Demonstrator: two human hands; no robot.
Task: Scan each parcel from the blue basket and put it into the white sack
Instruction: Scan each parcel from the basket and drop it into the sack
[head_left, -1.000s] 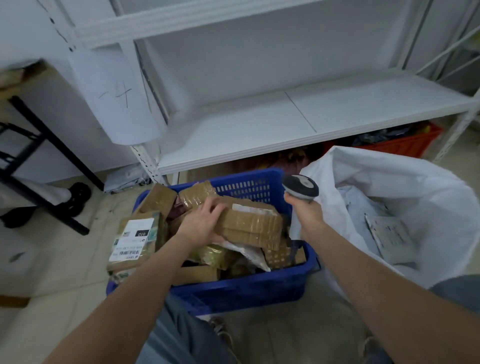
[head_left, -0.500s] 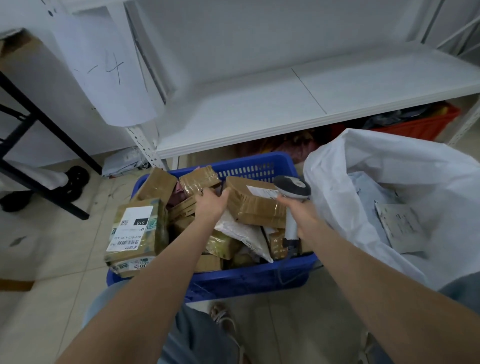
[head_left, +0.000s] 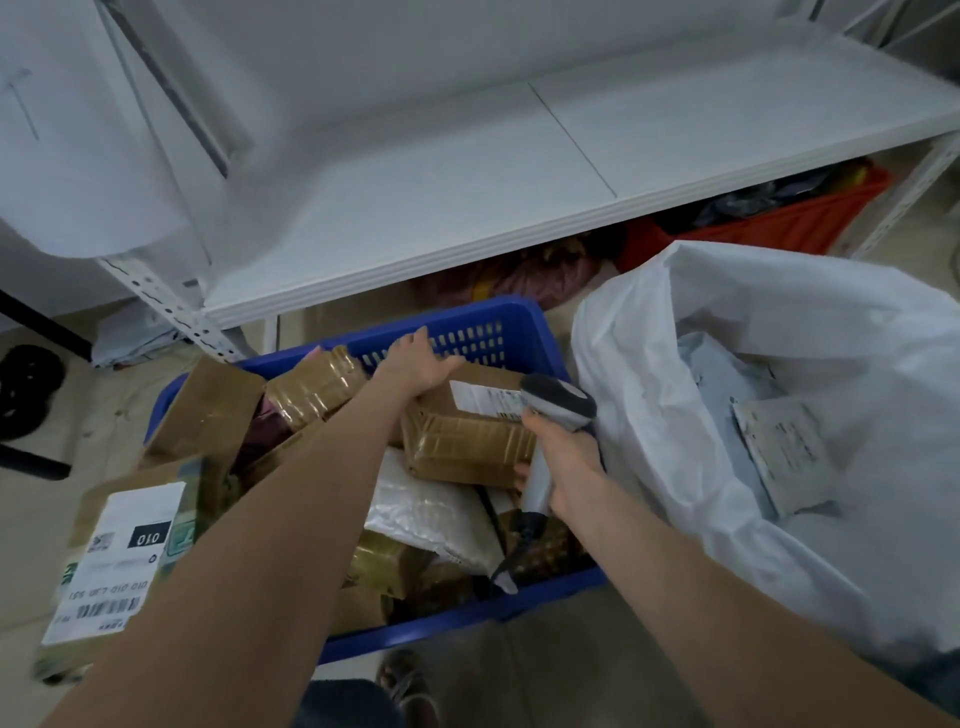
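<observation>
While the right hand (head_left: 566, 467) grips a grey handheld scanner (head_left: 558, 402), the left hand (head_left: 415, 364) clasps a brown tape-wrapped cardboard parcel (head_left: 467, 447) lying topmost in the blue plastic basket (head_left: 519, 319); it looks stiff, light and slick, so best held by opposite edges.

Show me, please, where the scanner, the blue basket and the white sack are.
scanner (head_left: 560, 401): head view, on its grey head.
blue basket (head_left: 522, 332): head view, on its far wall.
white sack (head_left: 649, 353): head view, on its left side wall.
</observation>
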